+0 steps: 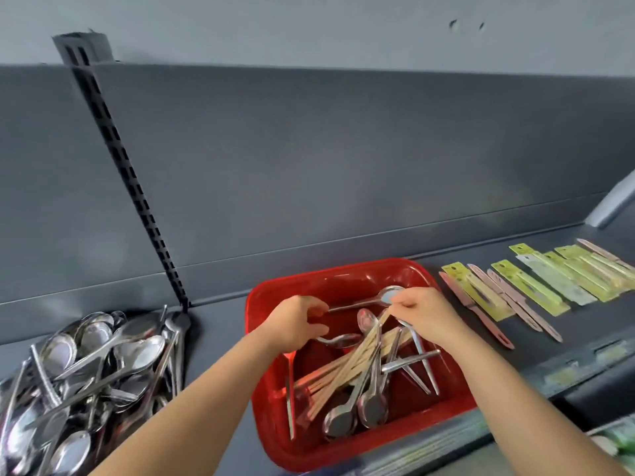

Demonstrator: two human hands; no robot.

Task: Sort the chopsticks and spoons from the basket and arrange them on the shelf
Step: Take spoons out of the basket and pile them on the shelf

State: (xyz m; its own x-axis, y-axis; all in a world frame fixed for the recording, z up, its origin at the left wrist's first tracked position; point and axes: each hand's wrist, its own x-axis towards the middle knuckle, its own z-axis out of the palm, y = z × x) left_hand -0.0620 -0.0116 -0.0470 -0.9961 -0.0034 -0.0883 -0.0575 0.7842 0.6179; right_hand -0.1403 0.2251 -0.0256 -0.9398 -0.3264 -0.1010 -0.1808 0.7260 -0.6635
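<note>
in the near end of the red basket (264, 389), several spoons (372, 407) lie with their bowls toward the near wall, crossed over the loose wooden chopsticks (347, 365). the bundle looks pinned, so it is best drawn out slowly along its own length, not jerked sideways. the right hand (424, 314) pinches the chopsticks' far ends together, and a tight pinch there should stop the sticks fanning out. the left hand (295, 322) has its fingers curled round the handle of a long spoon (390, 295) and seems to catch a second one below. lifting those clear first would free the sticks. further off on the shelf (216, 338), the spoon pile (96, 369) sits to the left and the wrapped chopstick packs (529, 286) lie in a row to the right.
</note>
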